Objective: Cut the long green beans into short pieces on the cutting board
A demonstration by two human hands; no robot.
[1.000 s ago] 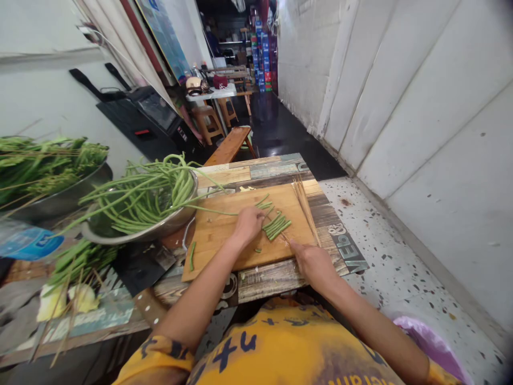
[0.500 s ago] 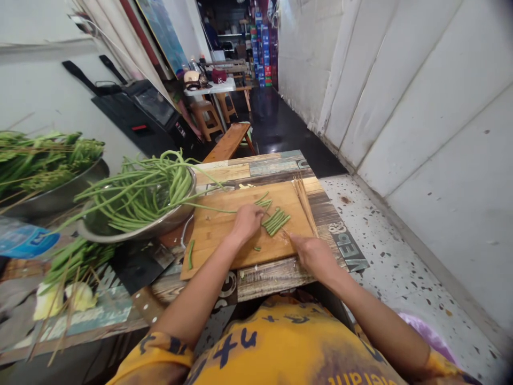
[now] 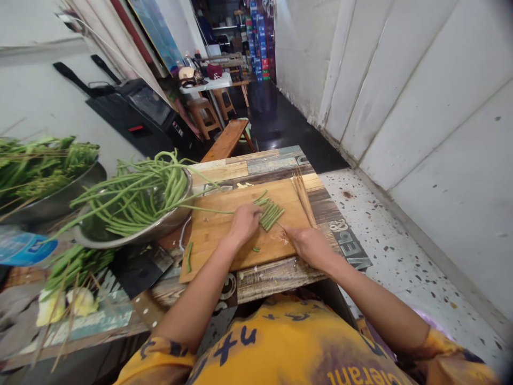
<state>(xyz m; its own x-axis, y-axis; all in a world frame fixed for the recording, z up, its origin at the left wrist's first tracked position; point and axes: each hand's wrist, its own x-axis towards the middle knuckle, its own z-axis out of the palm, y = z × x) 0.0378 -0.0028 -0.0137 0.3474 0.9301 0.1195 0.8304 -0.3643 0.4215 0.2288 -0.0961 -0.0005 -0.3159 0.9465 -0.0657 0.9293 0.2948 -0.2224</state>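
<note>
A row of cut green bean pieces (image 3: 272, 215) lies side by side on the wooden cutting board (image 3: 216, 240). My left hand (image 3: 244, 222) is closed at the row's left end, its fingertips pinching the pieces there. Opposite, my right hand (image 3: 308, 245) is closed around a thin bamboo skewer (image 3: 281, 226), whose visible part points toward the beans. Whether the tip has pierced a bean is too small to tell. Beside the right hand, a bundle of bamboo skewers (image 3: 303, 198) rests along the board's right edge. One loose bean piece (image 3: 189, 256) lies at the board's left.
A metal bowl (image 3: 132, 241) of long green beans stands left of the board, some beans trailing onto it. Behind it is a basin (image 3: 52, 200) of skewered greens. A cleaver (image 3: 140, 270) and a water bottle (image 3: 24, 247) lie on the left. A wooden bench (image 3: 226, 140) stands beyond the table.
My left hand has moved slightly and now sits closer against the bean pieces. My right hand stays nearly in place with the skewer. The view has shifted a little.
</note>
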